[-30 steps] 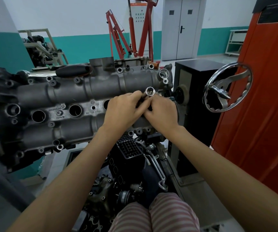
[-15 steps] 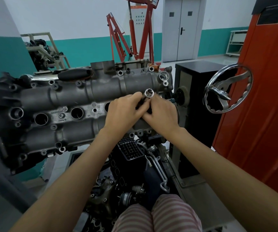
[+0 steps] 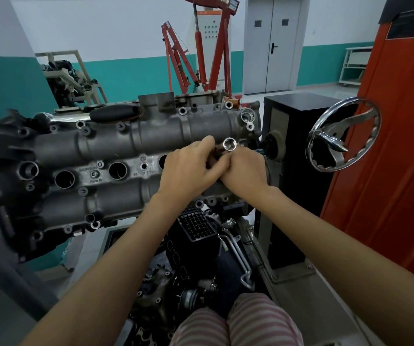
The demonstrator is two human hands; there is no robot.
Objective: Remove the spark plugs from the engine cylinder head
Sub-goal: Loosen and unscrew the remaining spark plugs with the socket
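The grey cylinder head (image 3: 116, 146) lies across the view on a stand, with a row of round spark plug wells (image 3: 117, 170) along its middle. Both my hands meet over the rightmost wells. My left hand (image 3: 188, 171) and my right hand (image 3: 244, 172) grip a chrome socket tool (image 3: 229, 144), whose open end points up toward me between the fingers. Its lower part and the well under it are hidden by my hands. No spark plug is visible.
A chrome handwheel (image 3: 343, 134) of the engine stand sits to the right beside a black cabinet (image 3: 298, 136) and an orange panel (image 3: 388, 158). Engine parts (image 3: 196, 270) lie below. A red hoist (image 3: 201, 53) stands behind.
The hands stay together on the socket tool over the same well, with the left fingers shifted slightly up. My head has moved a little, so the engine sits slightly lower in view.
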